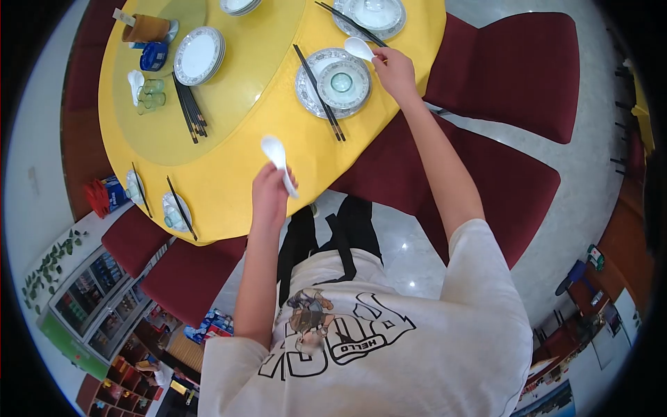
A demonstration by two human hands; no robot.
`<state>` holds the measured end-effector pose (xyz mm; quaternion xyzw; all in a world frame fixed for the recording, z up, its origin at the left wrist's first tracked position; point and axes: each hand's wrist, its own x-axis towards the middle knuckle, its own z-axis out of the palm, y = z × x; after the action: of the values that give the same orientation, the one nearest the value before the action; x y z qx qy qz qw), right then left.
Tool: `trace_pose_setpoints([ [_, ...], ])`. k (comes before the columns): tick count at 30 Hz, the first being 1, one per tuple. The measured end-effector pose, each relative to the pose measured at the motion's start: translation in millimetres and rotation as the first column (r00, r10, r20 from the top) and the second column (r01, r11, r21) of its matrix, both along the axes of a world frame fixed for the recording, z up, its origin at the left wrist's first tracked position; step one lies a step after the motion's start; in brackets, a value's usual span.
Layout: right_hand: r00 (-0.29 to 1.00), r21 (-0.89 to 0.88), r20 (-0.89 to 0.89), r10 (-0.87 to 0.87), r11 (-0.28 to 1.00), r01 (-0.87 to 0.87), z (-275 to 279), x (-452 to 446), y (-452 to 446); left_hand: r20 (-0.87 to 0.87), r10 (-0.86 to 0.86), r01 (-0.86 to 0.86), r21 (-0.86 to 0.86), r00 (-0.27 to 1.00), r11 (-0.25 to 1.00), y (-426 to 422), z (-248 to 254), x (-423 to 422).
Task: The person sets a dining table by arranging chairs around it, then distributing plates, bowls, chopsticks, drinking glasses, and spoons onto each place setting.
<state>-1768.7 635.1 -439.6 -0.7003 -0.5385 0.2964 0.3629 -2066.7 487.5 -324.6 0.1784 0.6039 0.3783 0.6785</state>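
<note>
My left hand (271,193) is closed around the handle of a white soup spoon (274,150), held over the near edge of the yellow-covered table (229,187). In my right hand (395,73) is a second white soup spoon (358,48), its bowl pointing left, just above a place setting. That setting has a patterned plate (306,96) under a bowl (360,88), with a small greenish glass (341,83) inside the bowl. A pair of black chopsticks (318,91) lies across the plate's left side. Farther back, another plate setting (375,15) has its own chopsticks (347,23).
On the glass turntable (236,42) are a plate stack (199,55), loose chopsticks (187,108), green glasses (150,97), white spoons (135,85) and a brown holder (147,29). Settings (174,210) lie at the left. Maroon chairs (504,69) stand close by the table.
</note>
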Motion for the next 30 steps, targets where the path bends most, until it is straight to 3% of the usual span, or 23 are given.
trace_pose_setpoints([
  [1, 0.996, -0.039, 0.083, 0.032, 0.999, -0.029, 1.5, -3.0, 4.7, -0.032, 0.005, -0.006, -0.036, 0.999, 0.999, -12.7, 6.1, -6.7],
  [6, 1.000, -0.074, 0.021, 0.013, 0.997, -0.012, 1.4, -7.1, 13.6, -0.070, -0.005, 0.000, -0.068, 0.998, 0.998, -44.6, 13.8, -10.0],
  [13, 0.998, -0.129, 0.029, 0.059, 0.990, -0.055, -2.1, -10.9, 12.0, 0.163, -0.029, 0.032, -0.014, 0.986, 0.999, -40.3, 19.9, 28.7],
  [20, 0.996, -0.088, 0.063, 0.058, 0.995, -0.053, -19.0, -19.1, 15.0, 0.177, -0.073, 0.076, -0.006, 0.982, 0.997, -36.8, 24.8, 34.4],
  [24, 0.997, -0.077, -0.010, 0.072, 0.994, -0.073, -27.2, -19.2, 14.8, 0.150, -0.074, 0.072, 0.024, 0.986, 0.997, -37.3, 18.3, 34.4],
  [30, 0.991, -0.089, -0.084, 0.100, 0.990, -0.108, -24.8, -20.0, 13.2, 0.164, 0.086, -0.066, -0.122, 0.983, 0.990, -24.4, 17.6, 35.4],
])
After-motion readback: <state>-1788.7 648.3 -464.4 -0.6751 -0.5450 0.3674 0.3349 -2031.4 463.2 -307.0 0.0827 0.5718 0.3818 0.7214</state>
